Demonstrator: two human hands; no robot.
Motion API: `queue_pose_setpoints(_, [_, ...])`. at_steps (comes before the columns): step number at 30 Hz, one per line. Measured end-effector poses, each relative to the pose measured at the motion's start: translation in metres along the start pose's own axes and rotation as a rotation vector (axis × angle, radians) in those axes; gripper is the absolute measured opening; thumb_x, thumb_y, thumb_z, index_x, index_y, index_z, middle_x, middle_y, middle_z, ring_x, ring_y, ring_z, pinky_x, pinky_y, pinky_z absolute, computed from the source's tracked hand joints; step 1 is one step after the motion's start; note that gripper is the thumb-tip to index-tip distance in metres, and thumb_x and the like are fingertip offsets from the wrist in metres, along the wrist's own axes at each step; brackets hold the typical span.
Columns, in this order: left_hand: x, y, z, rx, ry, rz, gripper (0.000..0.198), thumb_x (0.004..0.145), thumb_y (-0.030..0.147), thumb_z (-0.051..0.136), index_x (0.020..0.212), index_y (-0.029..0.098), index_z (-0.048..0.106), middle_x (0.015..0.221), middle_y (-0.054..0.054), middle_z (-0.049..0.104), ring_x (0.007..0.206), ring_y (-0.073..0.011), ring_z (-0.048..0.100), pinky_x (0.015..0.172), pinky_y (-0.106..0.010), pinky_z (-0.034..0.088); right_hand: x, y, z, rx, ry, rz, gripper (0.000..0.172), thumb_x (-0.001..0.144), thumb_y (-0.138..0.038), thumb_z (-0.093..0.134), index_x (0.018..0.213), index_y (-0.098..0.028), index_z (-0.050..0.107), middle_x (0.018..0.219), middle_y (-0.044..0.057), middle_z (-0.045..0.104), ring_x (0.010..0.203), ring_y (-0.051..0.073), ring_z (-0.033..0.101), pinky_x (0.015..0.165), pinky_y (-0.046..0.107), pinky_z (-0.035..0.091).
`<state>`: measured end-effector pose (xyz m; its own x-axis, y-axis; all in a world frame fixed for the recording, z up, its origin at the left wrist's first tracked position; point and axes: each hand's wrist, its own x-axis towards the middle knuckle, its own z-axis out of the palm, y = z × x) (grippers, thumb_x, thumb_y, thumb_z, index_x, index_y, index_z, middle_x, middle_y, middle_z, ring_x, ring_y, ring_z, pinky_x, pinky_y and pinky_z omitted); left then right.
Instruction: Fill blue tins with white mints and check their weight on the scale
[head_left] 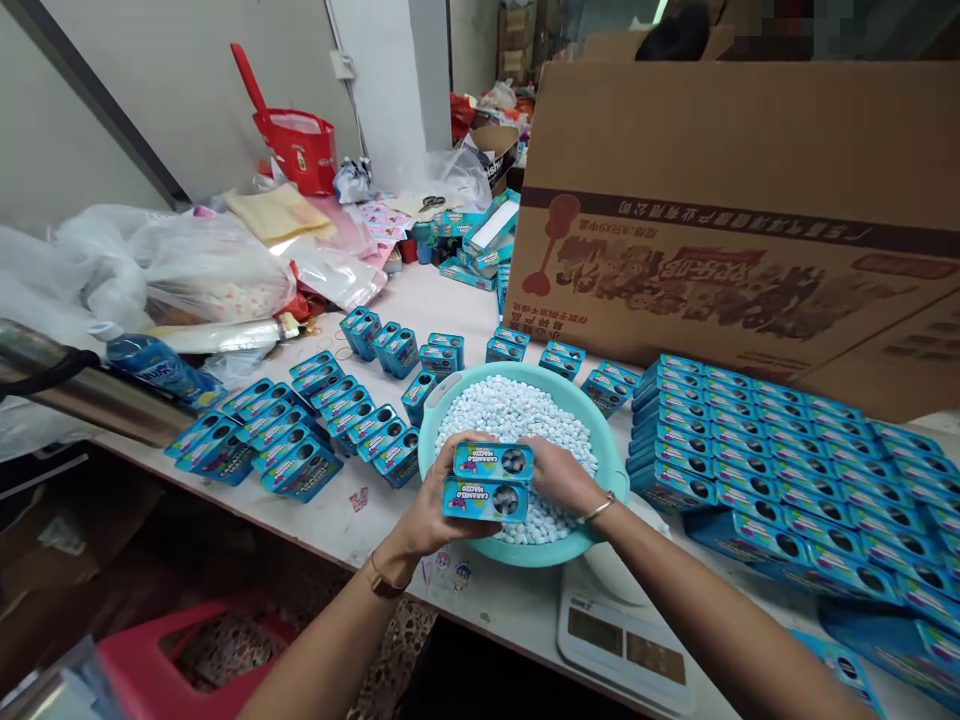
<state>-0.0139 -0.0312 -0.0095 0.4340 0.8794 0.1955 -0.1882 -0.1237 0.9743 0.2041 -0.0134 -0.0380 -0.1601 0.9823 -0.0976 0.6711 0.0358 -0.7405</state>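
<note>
I judged the two mid-frame boxes (480, 493) light but crushable, best gripped by their sides: left hand (426, 512) fingers clamped them, right hand (561, 476) fingers I couldn't tell.

Left hand (429, 512) near frame centre, curled in a grip. Right hand (564, 480) just right of it, partly hidden. Left forearm (330, 630) rises from bottom edge, right forearm (697, 595) from lower right; both slant inward.
</note>
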Motion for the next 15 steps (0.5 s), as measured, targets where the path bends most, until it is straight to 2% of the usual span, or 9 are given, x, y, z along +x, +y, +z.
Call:
queue_pose_setpoints(2, [-0.002,0.002,-0.002,0.013,-0.031,0.043,0.077,0.058,0.04,0.089,0.123,0.024,0.052,0.13,-0.012,0.056,0.126,-0.0332,0.053,0.111,-0.047,0.041,0.003,0.0,-0.01,0.361,0.059,0.119,0.013,0.082,-0.034,0.061,0.083,-0.023,0.067,0.078,0.002,0.064,0.068,0.018,0.057,0.057,0.026,0.044])
queue_pose_setpoints(4, [-0.003,0.004,-0.002,0.024,-0.04,0.043,0.075,0.06,0.035,0.089,0.124,0.024,0.052,0.13,-0.012,0.056,0.124,-0.0325,0.055,0.109,-0.046,0.043,0.006,-0.004,-0.021,0.791,0.098,0.275,0.022,0.08,-0.044,0.065,0.087,-0.022,0.065,0.069,-0.001,0.06,0.053,0.012,0.049,0.041,0.02,0.033])
queue_pose_setpoints(6, [-0.001,0.006,0.002,0.047,-0.016,-0.017,0.075,0.06,0.029,0.088,0.125,0.024,0.05,0.126,-0.01,0.059,0.116,-0.0302,0.06,0.103,-0.043,0.049,0.006,-0.012,-0.032,1.172,0.142,0.398,0.024,0.079,-0.042,0.068,0.09,-0.022,0.063,0.066,-0.003,0.056,0.046,0.009,0.044,0.035,0.017,0.023])
queue_pose_setpoints(8, [0.003,0.006,0.008,0.087,0.037,-0.094,0.075,0.061,0.024,0.086,0.126,0.025,0.049,0.119,-0.007,0.061,0.107,-0.0273,0.063,0.096,-0.039,0.052,0.004,-0.025,-0.04,1.424,0.204,0.439,0.015,0.082,-0.035,0.065,0.089,-0.022,0.059,0.065,-0.004,0.055,0.045,0.008,0.044,0.034,0.015,0.027])
queue_pose_setpoints(10, [0.009,0.003,0.014,0.131,0.112,-0.14,0.075,0.06,0.019,0.084,0.126,0.024,0.049,0.117,-0.005,0.061,0.106,-0.0263,0.063,0.096,-0.039,0.051,0.001,-0.042,-0.044,1.539,0.302,0.451,0.008,0.086,-0.03,0.06,0.089,-0.023,0.057,0.066,-0.004,0.056,0.048,0.009,0.049,0.039,0.017,0.041])
queue_pose_setpoints(12, [0.015,-0.002,0.021,0.16,0.186,-0.165,0.075,0.058,0.015,0.082,0.125,0.023,0.049,0.122,-0.006,0.06,0.112,-0.0273,0.061,0.102,-0.041,0.047,-0.002,-0.06,-0.042,1.565,0.436,0.427,0.008,0.087,-0.03,0.058,0.093,-0.024,0.057,0.069,-0.005,0.059,0.053,0.01,0.056,0.052,0.023,0.053])
queue_pose_setpoints(15, [0.023,-0.011,0.028,0.192,0.264,-0.187,0.08,0.055,0.009,0.081,0.126,0.021,0.049,0.127,-0.008,0.057,0.119,-0.0293,0.057,0.109,-0.045,0.041,-0.005,-0.084,-0.032,1.49,0.604,0.284,0.015,0.086,-0.036,0.059,0.098,-0.026,0.058,0.072,-0.005,0.061,0.062,0.012,0.063,0.069,0.032,0.059])
